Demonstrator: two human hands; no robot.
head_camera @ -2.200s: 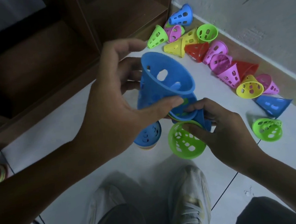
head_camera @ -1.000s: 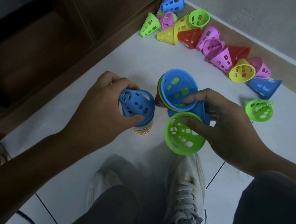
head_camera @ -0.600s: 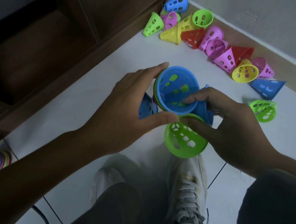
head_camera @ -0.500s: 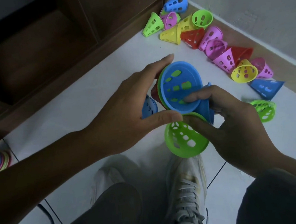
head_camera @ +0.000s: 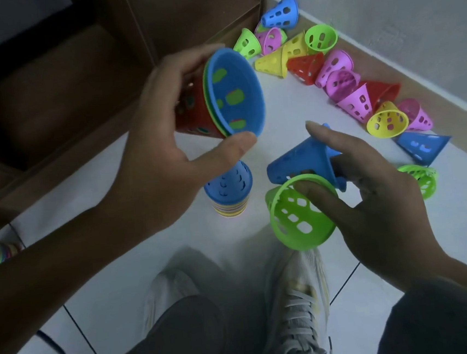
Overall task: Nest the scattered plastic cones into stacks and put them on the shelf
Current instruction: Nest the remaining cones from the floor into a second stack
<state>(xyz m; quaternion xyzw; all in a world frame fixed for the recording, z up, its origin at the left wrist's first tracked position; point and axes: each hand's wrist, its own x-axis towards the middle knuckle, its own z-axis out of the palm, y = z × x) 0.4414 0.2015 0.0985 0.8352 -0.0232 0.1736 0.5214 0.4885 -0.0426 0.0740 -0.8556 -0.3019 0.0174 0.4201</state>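
Your left hand (head_camera: pixel 163 143) clamps fingers and thumb around a nested bundle (head_camera: pixel 219 101) (blue inside green inside red) up and left of the standing floor stack (head_camera: pixel 229 190), while your right hand (head_camera: pixel 370 192) pinches a green cone (head_camera: pixel 298 213) and a blue cone (head_camera: pixel 302 161) just right of that stack, forefinger straight. These thin, slick, perforated shells could slip from that two-cone pinch, or jam crooked if pushed down tilted. The loose cones (head_camera: pixel 340 81) lie well beyond the stack, by the wall.
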